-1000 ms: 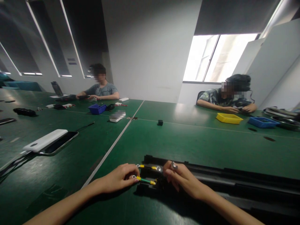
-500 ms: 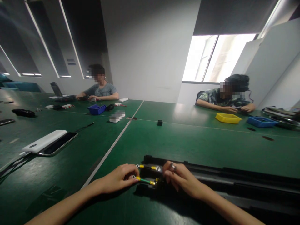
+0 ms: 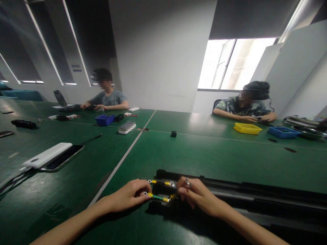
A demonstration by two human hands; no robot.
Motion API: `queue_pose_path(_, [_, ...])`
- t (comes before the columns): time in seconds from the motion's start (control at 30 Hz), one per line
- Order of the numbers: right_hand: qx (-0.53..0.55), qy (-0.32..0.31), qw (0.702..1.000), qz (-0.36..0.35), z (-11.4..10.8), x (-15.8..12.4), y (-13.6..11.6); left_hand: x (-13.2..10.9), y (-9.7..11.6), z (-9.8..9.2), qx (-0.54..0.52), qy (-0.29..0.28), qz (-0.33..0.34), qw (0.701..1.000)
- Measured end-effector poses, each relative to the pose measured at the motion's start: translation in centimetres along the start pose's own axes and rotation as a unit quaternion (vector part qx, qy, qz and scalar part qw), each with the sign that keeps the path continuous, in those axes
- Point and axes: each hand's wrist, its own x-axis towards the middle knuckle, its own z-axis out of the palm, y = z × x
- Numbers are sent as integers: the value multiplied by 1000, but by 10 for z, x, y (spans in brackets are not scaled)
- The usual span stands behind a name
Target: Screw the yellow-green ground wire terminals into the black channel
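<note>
A long black plastic housing lies on the green table, its open end toward my left hand. At that end are two short wires with yellow-sleeved ring terminals: a black wire and, nearer me, a green wire. My left hand is closed, thumb and fingertips at the green wire's left ring. The black wire's left ring shows beside the index finger. Over the housing, just right of the wires' other ends, my right hand, with a ring on one finger, has its fingers curled together. What they hold is hidden.
On the left lie a white power bank and a phone with cables. Farther off are a blue bin, a small black cube, a yellow tray and a blue tray. Two people sit across the table.
The whole view has shifted very slightly. Both hands, the wires and the housing keep nearly the same places.
</note>
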Motion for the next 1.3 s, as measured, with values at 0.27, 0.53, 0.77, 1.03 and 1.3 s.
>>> queue_pose_path(0.27, [-8,-4,1000,-4,0,-1,0,0,-3,1,-5,-1,2,1000])
queue_pose_path(0.53, [-9,-6,1000,-9,0,0,2,0,-2,2,-6,4,2,1000])
queue_pose_path(0.77, [-15,-6,1000,-20,0,0,4,1,-4,2,-3,5,8,1000])
queue_pose_path(1.03, [-32,-6,999,-20,0,0,3,0,-5,2,-35,9,7,999])
queue_pose_path(1.3, [-34,-3,999,-6,0,-1,0,1,-8,3,-68,21,0,997])
